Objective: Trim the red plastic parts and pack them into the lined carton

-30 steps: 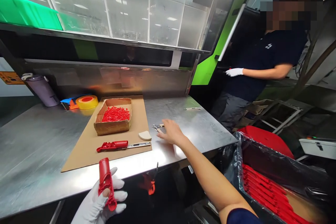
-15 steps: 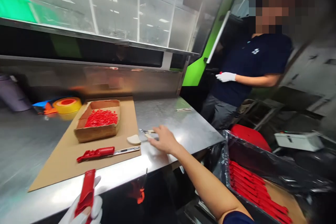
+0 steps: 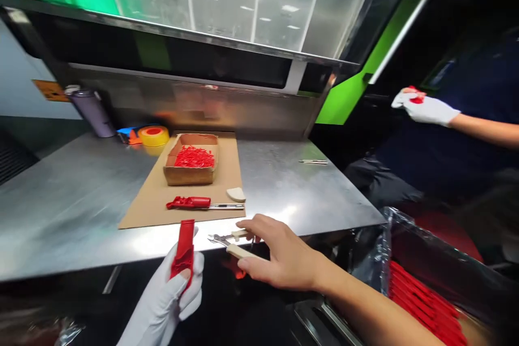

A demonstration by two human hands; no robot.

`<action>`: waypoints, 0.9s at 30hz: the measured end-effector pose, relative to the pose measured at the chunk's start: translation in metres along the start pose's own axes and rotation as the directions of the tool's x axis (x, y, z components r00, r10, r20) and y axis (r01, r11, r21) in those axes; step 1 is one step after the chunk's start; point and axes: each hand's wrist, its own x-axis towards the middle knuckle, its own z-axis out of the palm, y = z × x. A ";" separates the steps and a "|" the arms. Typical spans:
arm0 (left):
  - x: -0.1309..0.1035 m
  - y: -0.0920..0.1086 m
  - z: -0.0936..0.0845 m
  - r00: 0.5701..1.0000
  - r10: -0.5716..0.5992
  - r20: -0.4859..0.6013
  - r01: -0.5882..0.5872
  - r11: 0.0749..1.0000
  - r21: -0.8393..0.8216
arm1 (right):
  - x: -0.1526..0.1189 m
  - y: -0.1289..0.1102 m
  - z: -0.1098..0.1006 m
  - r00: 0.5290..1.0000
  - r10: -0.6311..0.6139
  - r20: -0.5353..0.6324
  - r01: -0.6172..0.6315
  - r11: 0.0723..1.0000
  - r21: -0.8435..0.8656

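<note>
My left hand (image 3: pixel 172 281), in a white glove with the thumb tip bare, is closed round a red plastic part (image 3: pixel 186 246) held upright in front of the bench edge. Bare and to its right, my right hand (image 3: pixel 279 254) grips a pair of side-cutting nippers (image 3: pixel 239 251) by their cream handles. The nippers' jaws are a little apart and point left toward the red part, without touching it. On the cardboard sheet (image 3: pixel 141 211) behind lies another red part (image 3: pixel 190 203) with a metal strip (image 3: pixel 227 206) extending from its right end.
A cardboard box (image 3: pixel 188 175) holds many small red pieces. A cream wedge (image 3: pixel 235 194), yellow tape (image 3: pixel 154 136), a purple bottle (image 3: pixel 91 111) and tweezers (image 3: pixel 313 162) stand or lie on the metal bench (image 3: pixel 275 173). At right are a lined bin of red parts (image 3: pixel 421 303) and a co-worker's gloved hand (image 3: pixel 430 111).
My right hand has lifted the nippers off the bench and brought them nearer my left hand. The left hand has risen with the red part. The view has swung left.
</note>
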 end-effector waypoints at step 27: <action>-0.003 -0.011 -0.007 0.959 0.201 -0.200 -0.140 0.949 0.282 | 0.016 -0.062 0.035 0.921 -0.284 0.266 0.382 0.535 -0.753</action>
